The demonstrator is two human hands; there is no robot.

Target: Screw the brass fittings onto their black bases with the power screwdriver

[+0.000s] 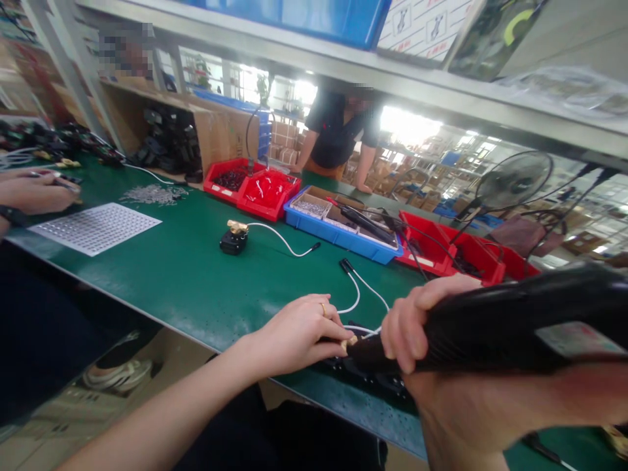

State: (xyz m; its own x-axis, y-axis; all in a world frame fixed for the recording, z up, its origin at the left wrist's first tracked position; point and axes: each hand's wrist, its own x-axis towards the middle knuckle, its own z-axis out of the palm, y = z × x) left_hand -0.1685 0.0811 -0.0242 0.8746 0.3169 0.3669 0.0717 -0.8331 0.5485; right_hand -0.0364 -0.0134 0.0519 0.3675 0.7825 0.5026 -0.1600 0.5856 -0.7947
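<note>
My right hand (407, 327) is wrapped round a thick black electric screwdriver (520, 320), which lies almost level and points left. Its front end meets a small brass fitting (349, 342) pinched between the thumb and fingers of my left hand (314, 330). The exact point of contact is partly hidden. Beneath both hands lie black parts (373, 379) with small light dots along the bench edge. White cables (352, 294) run from there to a black plug (346, 265). Farther left sits a black unit (233, 242) with a brass valve (238, 226) and a white cable.
Red bins (269, 193) and a blue tray (338, 229) line the back of the green bench (196, 281). At left, another person's hand (39, 191) holds a part by a dotted white sheet (98, 227). A person (338, 131) leans in opposite. A shelf (314, 49) crosses overhead.
</note>
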